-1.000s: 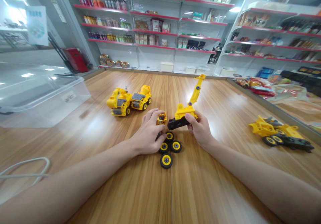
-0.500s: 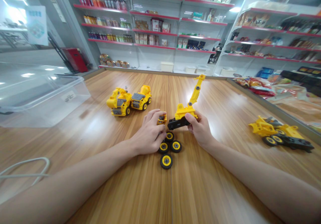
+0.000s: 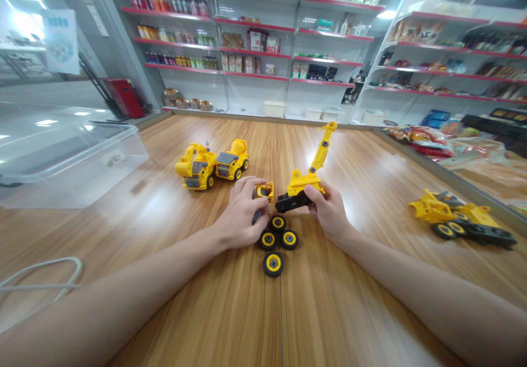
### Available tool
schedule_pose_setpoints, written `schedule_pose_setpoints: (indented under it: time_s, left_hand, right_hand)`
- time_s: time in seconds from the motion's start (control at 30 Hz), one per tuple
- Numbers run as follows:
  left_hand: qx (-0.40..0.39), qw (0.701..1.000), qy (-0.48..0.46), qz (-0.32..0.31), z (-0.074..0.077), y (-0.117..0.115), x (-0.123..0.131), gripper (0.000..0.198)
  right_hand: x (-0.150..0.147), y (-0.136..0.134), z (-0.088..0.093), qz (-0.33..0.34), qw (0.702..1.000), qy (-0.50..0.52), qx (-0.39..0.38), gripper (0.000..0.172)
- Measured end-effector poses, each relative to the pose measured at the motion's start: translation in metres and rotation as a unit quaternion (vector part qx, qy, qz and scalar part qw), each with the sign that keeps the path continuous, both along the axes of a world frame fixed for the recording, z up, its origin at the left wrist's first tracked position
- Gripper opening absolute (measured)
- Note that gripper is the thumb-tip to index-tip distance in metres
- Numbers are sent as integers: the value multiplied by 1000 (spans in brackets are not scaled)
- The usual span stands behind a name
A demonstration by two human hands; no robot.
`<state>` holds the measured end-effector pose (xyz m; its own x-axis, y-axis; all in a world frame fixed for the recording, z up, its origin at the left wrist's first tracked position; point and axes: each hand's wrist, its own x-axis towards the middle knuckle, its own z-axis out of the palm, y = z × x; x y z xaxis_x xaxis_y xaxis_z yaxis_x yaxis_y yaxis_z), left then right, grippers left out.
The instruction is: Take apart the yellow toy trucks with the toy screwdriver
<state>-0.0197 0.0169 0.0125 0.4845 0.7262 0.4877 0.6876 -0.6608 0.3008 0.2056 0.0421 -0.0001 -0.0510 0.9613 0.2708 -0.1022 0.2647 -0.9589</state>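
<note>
My left hand [image 3: 242, 213] grips a small yellow and grey toy cab [image 3: 264, 191], partly hidden by the fingers. Just right of it, my right hand [image 3: 329, 208] holds a toy crane [image 3: 304, 183] by its black base, thumb in front; the yellow arm points up and to the right. The cab and the base's left end are close, with a small gap between them. Below the hands, several black wheels with yellow hubs lie on the wooden table, the nearest wheel [image 3: 273, 264] a little apart from the others.
Two yellow toy trucks [image 3: 196, 168] stand at the back left, near a clear plastic bin [image 3: 74, 164]. At the right lies a partly built yellow and black vehicle [image 3: 461, 219]. A pale cable [image 3: 41, 287] lies at the left; stocked shelves stand behind.
My left hand has shifted slightly left and turned the cab, so more of it shows. My right hand and the crane have hardly moved.
</note>
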Motion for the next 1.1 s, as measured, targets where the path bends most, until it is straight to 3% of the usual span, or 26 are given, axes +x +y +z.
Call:
schedule_pose_setpoints:
  time_s: [0.6,1.1]
  left_hand:
    - [-41,996,26,-73,-3,0,-3,30]
    - [-29,994,52,-90,-3,0,-2,16]
  right_hand:
    - [0,1,0,-1,1000,-8,3,33]
    - [1,0,1,-4,1000,-16,10,32]
